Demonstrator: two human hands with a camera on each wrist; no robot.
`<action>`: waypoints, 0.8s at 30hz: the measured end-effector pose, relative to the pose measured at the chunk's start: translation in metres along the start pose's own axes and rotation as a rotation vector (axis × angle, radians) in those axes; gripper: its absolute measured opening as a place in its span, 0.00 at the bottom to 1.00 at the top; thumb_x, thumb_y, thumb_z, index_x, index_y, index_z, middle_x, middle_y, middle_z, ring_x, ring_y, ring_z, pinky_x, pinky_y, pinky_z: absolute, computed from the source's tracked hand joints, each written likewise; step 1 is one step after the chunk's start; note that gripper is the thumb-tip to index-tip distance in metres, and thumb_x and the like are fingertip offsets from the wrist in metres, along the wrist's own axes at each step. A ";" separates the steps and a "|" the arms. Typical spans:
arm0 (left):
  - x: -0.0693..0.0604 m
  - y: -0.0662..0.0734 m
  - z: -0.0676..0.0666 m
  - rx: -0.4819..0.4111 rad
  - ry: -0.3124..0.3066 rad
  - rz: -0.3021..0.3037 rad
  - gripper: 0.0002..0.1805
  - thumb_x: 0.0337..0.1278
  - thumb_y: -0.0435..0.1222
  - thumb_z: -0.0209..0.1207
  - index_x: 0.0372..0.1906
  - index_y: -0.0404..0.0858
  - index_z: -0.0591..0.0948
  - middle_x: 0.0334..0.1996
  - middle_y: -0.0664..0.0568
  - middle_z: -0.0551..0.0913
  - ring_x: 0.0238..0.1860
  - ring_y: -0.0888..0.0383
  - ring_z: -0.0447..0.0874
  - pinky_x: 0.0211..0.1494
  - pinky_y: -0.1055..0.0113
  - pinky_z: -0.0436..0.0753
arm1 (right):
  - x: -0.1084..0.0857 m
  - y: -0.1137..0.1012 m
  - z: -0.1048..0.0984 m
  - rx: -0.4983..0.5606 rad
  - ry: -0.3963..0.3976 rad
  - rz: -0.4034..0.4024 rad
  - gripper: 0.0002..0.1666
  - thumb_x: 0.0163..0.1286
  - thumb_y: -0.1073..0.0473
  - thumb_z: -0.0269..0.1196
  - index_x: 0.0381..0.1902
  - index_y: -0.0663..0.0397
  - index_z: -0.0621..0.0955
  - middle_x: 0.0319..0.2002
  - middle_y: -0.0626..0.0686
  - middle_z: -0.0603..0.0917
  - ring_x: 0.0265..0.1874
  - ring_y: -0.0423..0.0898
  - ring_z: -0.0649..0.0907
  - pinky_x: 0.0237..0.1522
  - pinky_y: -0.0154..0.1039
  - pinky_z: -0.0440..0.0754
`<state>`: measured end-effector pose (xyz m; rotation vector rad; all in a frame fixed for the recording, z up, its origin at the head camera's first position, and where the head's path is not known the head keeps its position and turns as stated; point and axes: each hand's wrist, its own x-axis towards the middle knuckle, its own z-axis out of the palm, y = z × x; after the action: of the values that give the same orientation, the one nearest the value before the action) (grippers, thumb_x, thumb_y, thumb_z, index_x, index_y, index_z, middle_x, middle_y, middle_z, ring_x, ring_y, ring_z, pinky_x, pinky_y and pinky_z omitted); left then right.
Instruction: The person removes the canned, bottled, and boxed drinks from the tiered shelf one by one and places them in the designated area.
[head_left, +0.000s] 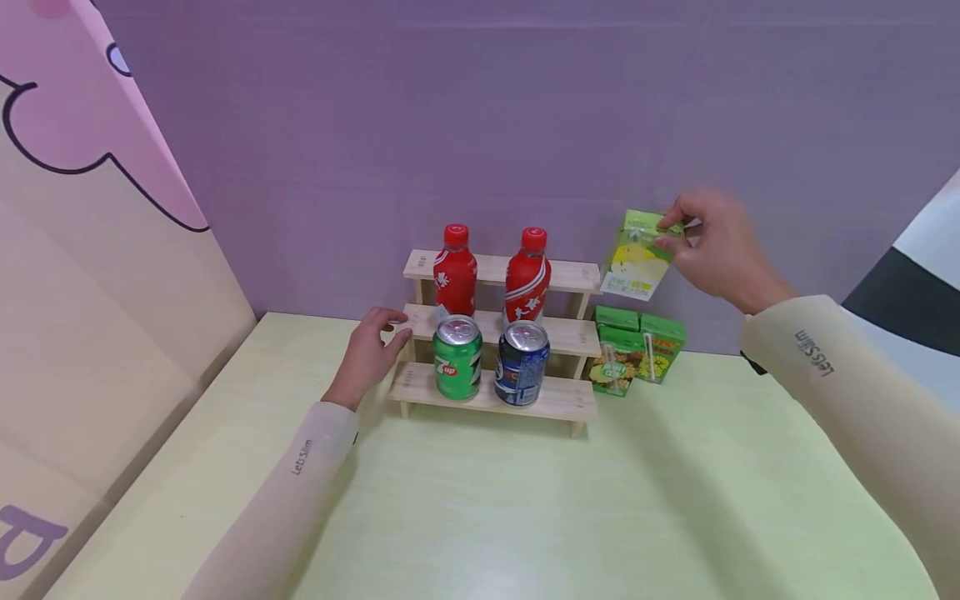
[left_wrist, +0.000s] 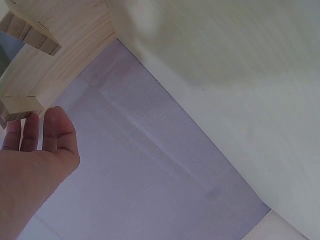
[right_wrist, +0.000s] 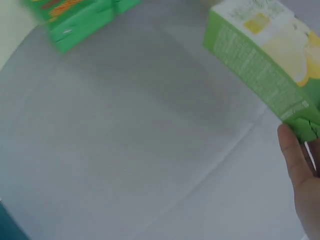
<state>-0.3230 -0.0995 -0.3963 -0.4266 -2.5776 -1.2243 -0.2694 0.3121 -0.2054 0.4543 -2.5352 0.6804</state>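
Observation:
My right hand pinches a green juice carton with a pale yellow fruit picture by its upper corner. The carton hangs tilted beside the top right end of a three-step wooden stand. In the right wrist view, the carton's printed green side faces the camera, and fingers hold one end. My left hand is at the left end of the stand's middle step, with loosely bent fingers against or very near the wood. The left wrist view shows its fingertips by a wooden end piece.
Two red-wrapped bottles stand on the middle step. A green 7up can and a dark blue can occupy the bottom step. Several green cartons sit right of the stand. Behind it rises a purple backdrop.

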 end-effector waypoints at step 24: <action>0.000 0.001 0.001 -0.005 -0.020 -0.018 0.16 0.64 0.36 0.58 0.53 0.34 0.76 0.53 0.45 0.72 0.53 0.46 0.72 0.53 0.55 0.76 | -0.115 0.108 0.038 -0.098 -0.080 -0.012 0.14 0.49 0.75 0.70 0.28 0.55 0.79 0.35 0.52 0.79 0.34 0.49 0.78 0.36 0.27 0.79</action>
<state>-0.3223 -0.0978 -0.3964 -0.4196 -2.6016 -1.2398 -0.2328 0.4021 -0.3357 0.4712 -2.6250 0.5404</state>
